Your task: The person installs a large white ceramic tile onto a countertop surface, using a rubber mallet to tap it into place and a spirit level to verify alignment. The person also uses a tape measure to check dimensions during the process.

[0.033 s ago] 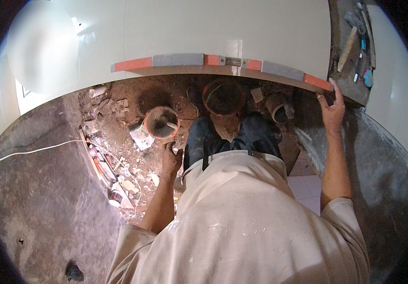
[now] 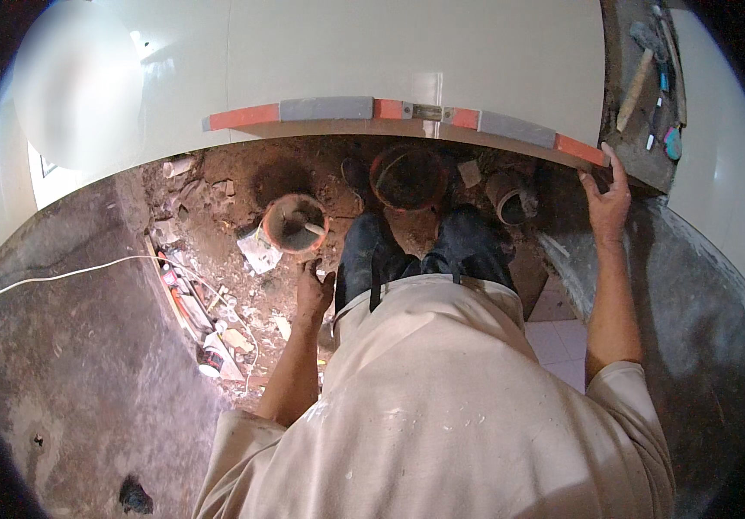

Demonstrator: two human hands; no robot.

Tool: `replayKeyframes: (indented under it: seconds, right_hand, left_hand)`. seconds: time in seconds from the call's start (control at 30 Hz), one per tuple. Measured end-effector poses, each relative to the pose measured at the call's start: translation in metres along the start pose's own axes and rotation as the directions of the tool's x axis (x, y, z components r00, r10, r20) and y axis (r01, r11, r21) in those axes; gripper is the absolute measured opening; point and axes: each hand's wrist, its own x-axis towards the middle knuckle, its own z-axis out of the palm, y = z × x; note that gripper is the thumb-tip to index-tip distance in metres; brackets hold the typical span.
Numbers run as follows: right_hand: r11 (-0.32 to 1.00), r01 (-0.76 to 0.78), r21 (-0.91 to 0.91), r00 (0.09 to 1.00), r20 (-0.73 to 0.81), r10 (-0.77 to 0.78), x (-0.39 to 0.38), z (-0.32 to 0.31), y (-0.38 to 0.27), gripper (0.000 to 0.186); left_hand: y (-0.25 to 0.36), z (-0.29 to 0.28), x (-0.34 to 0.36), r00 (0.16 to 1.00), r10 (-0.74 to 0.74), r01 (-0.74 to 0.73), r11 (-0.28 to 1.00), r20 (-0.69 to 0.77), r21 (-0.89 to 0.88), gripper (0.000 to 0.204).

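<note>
A long spirit level (image 2: 407, 111) with orange and grey sections lies along the lower edge of a white tiled wall (image 2: 346, 52). My right hand (image 2: 608, 197) reaches up and holds the level's right end, fingers against it. Hanging beside my left thigh, my left hand (image 2: 314, 292) has its fingers loosely curled and holds nothing. It is nearest to an orange-rimmed bucket (image 2: 295, 223) with a tool handle sticking out of it. I stand in dark trousers and a light shirt, facing the wall.
A second dark bucket (image 2: 407, 177) and a smaller pot (image 2: 511, 197) stand on the dirt by my feet. Rubble and scraps (image 2: 208, 320) lie to the left, with a white cable (image 2: 87, 270). A hammer (image 2: 635, 91) and small tools rest on a ledge at upper right.
</note>
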Motion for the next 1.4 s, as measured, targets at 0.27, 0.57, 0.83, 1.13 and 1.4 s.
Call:
replayKeyframes:
  seconds: [0.27, 0.57, 0.83, 1.13, 1.4]
  right_hand:
    - [1.0, 0.008, -0.024, 1.0, -0.008, -0.008, 0.0, 0.003, 0.007, 0.065]
    - [1.0, -0.028, -0.015, 0.999, -0.022, 0.027, 0.0, 0.004, -0.002, 0.066]
    - [1.0, -0.012, 0.016, 1.0, -0.024, 0.013, 0.004, 0.014, 0.005, 0.067]
    - [0.953, 0.234, -0.193, 0.948, -0.171, -0.268, -0.005, -0.011, -0.052, 0.059]
    - [0.834, 0.53, -0.153, 0.811, 0.379, -0.446, 0.05, 0.035, -0.124, 0.062]
  left_hand:
    - [0.015, -0.007, 0.017, 0.996, -0.009, 0.015, 0.997, 0.087, -0.069, 0.048]
    - [-0.014, 0.006, 0.02, 0.987, -0.041, 0.059, 0.992, 0.153, -0.11, 0.046]
    - [-0.067, 0.027, 0.022, 0.986, -0.097, 0.126, 0.968, 0.138, -0.219, 0.041]
    - [-0.038, 0.002, 0.028, 0.949, -0.031, 0.226, 0.762, 0.314, -0.607, 0.039]
    - [0.028, -0.028, 0.024, 0.977, -0.119, 0.134, 0.988, 0.175, -0.08, 0.026]
